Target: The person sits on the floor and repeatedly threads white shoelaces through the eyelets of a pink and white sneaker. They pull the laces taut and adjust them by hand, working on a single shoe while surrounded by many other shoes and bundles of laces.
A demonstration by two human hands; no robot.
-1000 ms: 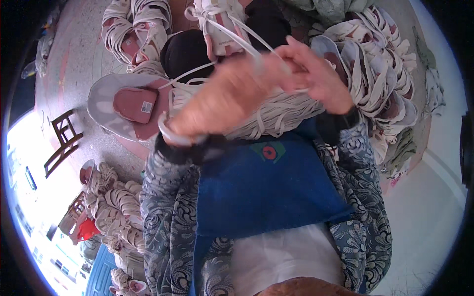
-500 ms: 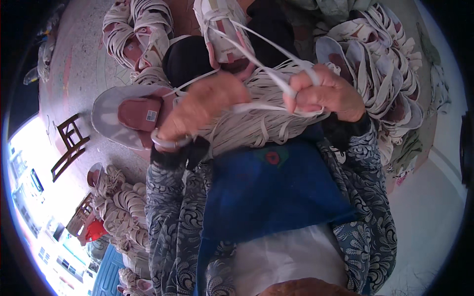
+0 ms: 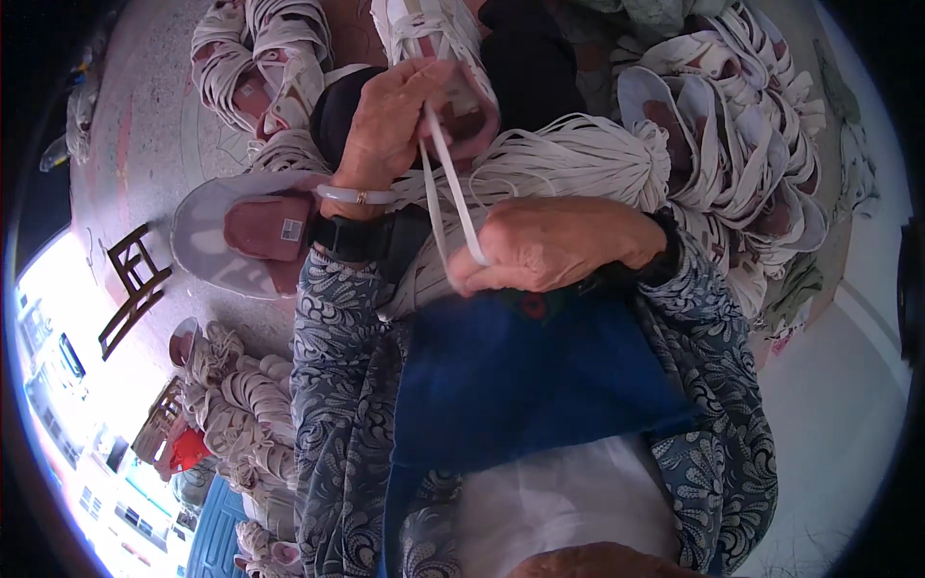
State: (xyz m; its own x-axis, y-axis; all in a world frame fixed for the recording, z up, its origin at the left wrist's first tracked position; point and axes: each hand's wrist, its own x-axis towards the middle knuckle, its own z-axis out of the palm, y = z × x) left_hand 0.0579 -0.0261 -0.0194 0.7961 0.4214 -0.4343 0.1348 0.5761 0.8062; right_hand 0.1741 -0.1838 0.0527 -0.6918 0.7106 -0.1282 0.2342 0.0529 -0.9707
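A white shoe point(image 3: 424, 27) with a pink lining stands upright at the top centre, its opening toward me. My left hand point(image 3: 390, 120) is closed at the shoe's near edge, and its fingers partly hide that edge. Two strands of a white shoelace point(image 3: 451, 183) run taut from beside those fingers to my right hand point(image 3: 564, 246). That hand is closed round the lace, low over my lap. Under both hands lies a thick bundle of loose white laces point(image 3: 588, 159), spread across my lap above a blue apron point(image 3: 540, 385).
Left of my hand lies a pale shoe part with a pink insole point(image 3: 260, 226). Laced shoes are piled at the upper left point(image 3: 289, 58) and right point(image 3: 752, 154), with another heap point(image 3: 246, 405) at lower left. A small wooden stool point(image 3: 140, 279) stands on the floor.
My left hand has moved up to the shoe. My right hand has come down and inward toward my lap, drawing the lace strands between them toward me.
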